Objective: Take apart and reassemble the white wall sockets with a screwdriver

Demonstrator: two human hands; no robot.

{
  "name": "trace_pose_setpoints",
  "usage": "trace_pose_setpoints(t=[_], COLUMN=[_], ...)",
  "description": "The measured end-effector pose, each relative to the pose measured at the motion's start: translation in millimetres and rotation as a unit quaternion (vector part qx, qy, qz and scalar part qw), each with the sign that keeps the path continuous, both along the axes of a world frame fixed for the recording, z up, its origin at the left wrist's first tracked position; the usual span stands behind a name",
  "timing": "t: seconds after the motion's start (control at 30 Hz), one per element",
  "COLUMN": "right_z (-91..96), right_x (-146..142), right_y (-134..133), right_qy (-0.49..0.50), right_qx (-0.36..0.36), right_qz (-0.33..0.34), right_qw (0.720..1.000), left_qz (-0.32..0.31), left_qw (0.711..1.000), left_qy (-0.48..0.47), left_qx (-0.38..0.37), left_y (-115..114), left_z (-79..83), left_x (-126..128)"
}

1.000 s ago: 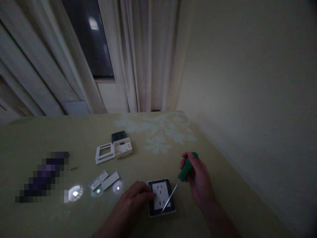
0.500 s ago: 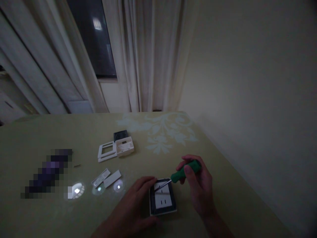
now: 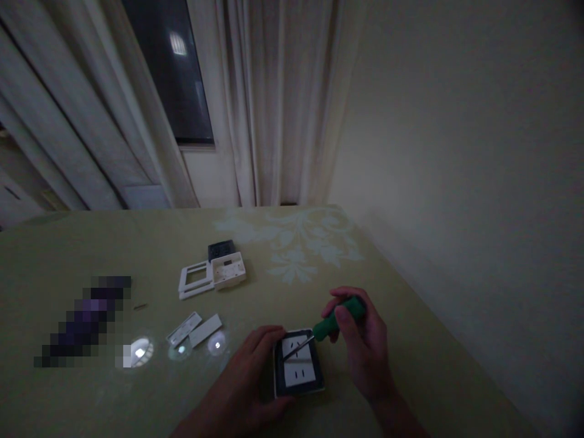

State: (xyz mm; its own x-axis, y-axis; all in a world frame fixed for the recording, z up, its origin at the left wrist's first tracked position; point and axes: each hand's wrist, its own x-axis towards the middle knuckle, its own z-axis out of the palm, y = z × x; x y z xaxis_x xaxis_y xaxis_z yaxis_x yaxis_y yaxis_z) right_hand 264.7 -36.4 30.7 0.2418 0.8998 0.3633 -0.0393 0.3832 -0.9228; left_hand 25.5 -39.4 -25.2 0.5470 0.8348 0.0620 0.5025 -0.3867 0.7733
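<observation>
A power socket [image 3: 299, 370] with a white slotted face and a dark surround lies on the table near its front. My left hand [image 3: 249, 374] grips it from the left, fingers at its upper left corner and thumb along the lower edge. My right hand [image 3: 362, 344] is closed around the green handle of a screwdriver [image 3: 340, 317]. The metal shaft slants down to the left across the socket, its tip by the left side of the white face. Whether the tip touches anything is too dim to tell.
Two white strips [image 3: 205, 330] lie left of the hands. Farther back are a white frame [image 3: 196, 280], an open white box [image 3: 229, 271] and a dark socket module [image 3: 221, 249]. A small thin piece [image 3: 140, 306] and a blurred-out dark object [image 3: 86, 319] lie left. A wall borders the table's right.
The screwdriver and my right hand have shifted slightly left and down, and the tip now sits lower along the socket's left side. My left hand keeps its hold.
</observation>
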Motion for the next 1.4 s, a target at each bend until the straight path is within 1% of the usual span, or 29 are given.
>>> trace_pose_setpoints(t=[0.17, 0.27, 0.37, 0.43, 0.5, 0.57, 0.6, 0.67, 0.7, 0.73, 0.8, 0.87, 1.0, 1.07, 1.13, 1.17, 1.27, 1.3, 1.4], right_z=[0.1, 0.2, -3.2, -7.3, -8.5, -2.2, 4.6, 23.6, 34.2, 44.1, 59.3, 66.8, 70.5, 72.6, 74.8, 75.6, 77.2, 77.6, 77.1], right_x=[1, 0, 1, 2, 4, 6, 7, 7, 7, 6, 3, 0, -9, -13, -15, -16, -17, -17, -18], right_y=[1, 2, 0, -1, -3, -5, -6, -7, -7, -6, -2, 4, 19, 25, 28, 29, 31, 32, 33], right_qy=[-0.003, -0.012, -0.041, -0.077, -0.128, -0.194, -0.229, -0.299, -0.322, -0.331, -0.345, -0.361, -0.408, -0.409, -0.395, -0.391, -0.393, -0.391, -0.364], right_qx=[0.000, 0.004, 0.020, 0.050, 0.110, 0.173, 0.196, 0.207, 0.201, 0.200, 0.195, 0.204, 0.285, 0.300, 0.298, 0.297, 0.294, 0.286, 0.256], right_qz=[0.008, 0.010, 0.007, -0.005, -0.021, -0.012, 0.006, 0.070, 0.111, 0.147, 0.184, 0.195, 0.166, 0.199, 0.238, 0.235, 0.179, 0.181, 0.258], right_qw=[1.000, 1.000, 0.999, 0.996, 0.985, 0.966, 0.953, 0.929, 0.918, 0.910, 0.899, 0.889, 0.852, 0.839, 0.836, 0.839, 0.853, 0.856, 0.858], left_qz=[0.000, 0.012, 0.030, 0.038, 0.040, 0.040, 0.040, 0.037, 0.034, 0.031, 0.033, 0.037, 0.034, 0.034, 0.042, 0.048, 0.063, 0.066, 0.068], left_qw=[1.000, 0.999, 0.999, 0.998, 0.998, 0.997, 0.997, 0.996, 0.996, 0.996, 0.996, 0.996, 0.995, 0.995, 0.995, 0.995, 0.994, 0.994, 0.994], left_qy=[-0.014, -0.029, -0.041, -0.042, -0.045, -0.053, -0.058, -0.066, -0.068, -0.070, -0.075, -0.079, -0.084, -0.086, -0.078, -0.072, -0.064, -0.065, -0.067], left_qx=[-0.003, -0.012, -0.006, 0.004, 0.015, 0.028, 0.033, 0.043, 0.044, 0.043, 0.038, 0.036, 0.042, 0.040, 0.039, 0.043, 0.059, 0.060, 0.057], left_y=[0, 0, -1, -1, -2, -2, -2, -2, -2, -1, -1, -1, 0, 1, 1, 1, 0, 1, 3], left_z=[-2.8, -4.3, -6.9, -9.9, -13.6, -16.9, -18.0, -18.6, -18.3, -17.6, -16.4, -16.3, -20.0, -22.5, -24.2, -24.6, -23.5, -22.5, -19.5], left_x=[-1, -2, 0, 1, 3, 4, 5, 6, 6, 6, 7, 8, 7, 6, 6, 6, 5, 5, 4])
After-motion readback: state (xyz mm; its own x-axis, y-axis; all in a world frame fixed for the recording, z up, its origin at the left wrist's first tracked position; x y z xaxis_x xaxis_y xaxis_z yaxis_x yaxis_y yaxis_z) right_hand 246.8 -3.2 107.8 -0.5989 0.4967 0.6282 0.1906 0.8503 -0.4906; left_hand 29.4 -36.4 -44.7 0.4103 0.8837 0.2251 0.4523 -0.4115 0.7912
